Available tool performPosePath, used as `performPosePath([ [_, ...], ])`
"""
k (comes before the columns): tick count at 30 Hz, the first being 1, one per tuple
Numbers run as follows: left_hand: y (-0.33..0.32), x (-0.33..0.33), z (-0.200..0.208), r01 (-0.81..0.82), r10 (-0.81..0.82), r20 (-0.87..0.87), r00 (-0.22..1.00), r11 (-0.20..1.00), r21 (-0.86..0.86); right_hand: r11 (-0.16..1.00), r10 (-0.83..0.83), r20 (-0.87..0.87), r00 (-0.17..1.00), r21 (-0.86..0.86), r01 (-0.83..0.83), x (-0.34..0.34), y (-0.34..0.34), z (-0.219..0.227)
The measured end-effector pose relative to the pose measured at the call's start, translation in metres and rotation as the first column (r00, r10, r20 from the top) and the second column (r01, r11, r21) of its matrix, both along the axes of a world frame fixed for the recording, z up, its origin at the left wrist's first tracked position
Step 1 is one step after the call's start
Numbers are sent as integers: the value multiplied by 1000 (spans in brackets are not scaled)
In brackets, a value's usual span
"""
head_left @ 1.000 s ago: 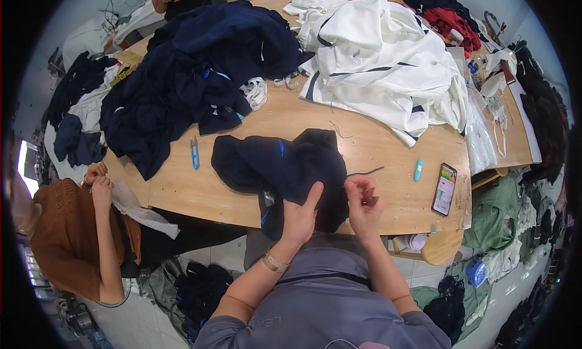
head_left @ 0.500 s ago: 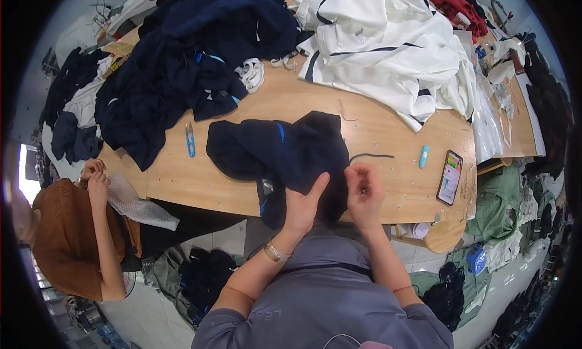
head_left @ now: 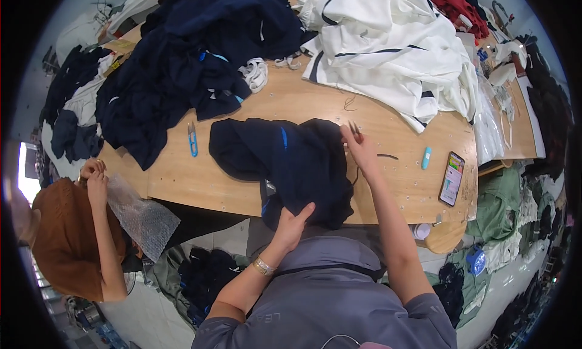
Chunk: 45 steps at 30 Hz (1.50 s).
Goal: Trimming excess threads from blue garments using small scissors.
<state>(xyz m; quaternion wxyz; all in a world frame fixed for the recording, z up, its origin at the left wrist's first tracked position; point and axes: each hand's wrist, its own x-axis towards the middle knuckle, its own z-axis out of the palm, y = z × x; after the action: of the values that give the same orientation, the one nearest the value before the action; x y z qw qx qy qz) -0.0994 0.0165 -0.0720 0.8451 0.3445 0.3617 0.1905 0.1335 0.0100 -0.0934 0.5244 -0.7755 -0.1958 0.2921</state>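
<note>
A dark navy garment (head_left: 303, 161) with small blue accents lies bunched at the near edge of the wooden table. My left hand (head_left: 292, 228) grips its near edge, thumb raised on top. My right hand (head_left: 362, 152) is at the garment's far right corner, its fingers touching or just beside the cloth. Tucked in that hand is a pair of small dark thread snips (head_left: 356, 131), blades pointing away from me. A short dark cord (head_left: 388, 157) lies on the table right of my right forearm.
Blue-handled thread snips (head_left: 193, 141) lie left of the garment. A turquoise capped tool (head_left: 426, 158) and a phone (head_left: 451, 178) rest at right. Navy clothes (head_left: 200, 52) and white clothes (head_left: 388, 46) are heaped behind. A co-worker (head_left: 79, 234) at left has bubble wrap (head_left: 142, 218).
My right hand has moved away from me, from the garment's near right side to its far right corner, and the snips now show. My left hand has slid slightly nearer along the cloth.
</note>
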Motion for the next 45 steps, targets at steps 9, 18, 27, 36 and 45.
performPosePath([
  [9,114,36,123,-390,295,265,918,792,469,610,-160,-125,979,767,198,69,54,178],
  [18,98,-3,95,-89,118,14,993,663,743,601,-364,129,922,789,127,-8,-83,150],
  [27,95,-75,20,405,526,-607,595,455,793,946,-294,136,946,179,269,-61,-161,-1],
  [36,65,36,33,523,284,-589,757,278,806,971,-207,379,902,-34,237,19,-104,-42],
  [45,94,28,-28,568,390,-646,656,309,763,964,-52,554,831,-191,187,2,-104,-33],
])
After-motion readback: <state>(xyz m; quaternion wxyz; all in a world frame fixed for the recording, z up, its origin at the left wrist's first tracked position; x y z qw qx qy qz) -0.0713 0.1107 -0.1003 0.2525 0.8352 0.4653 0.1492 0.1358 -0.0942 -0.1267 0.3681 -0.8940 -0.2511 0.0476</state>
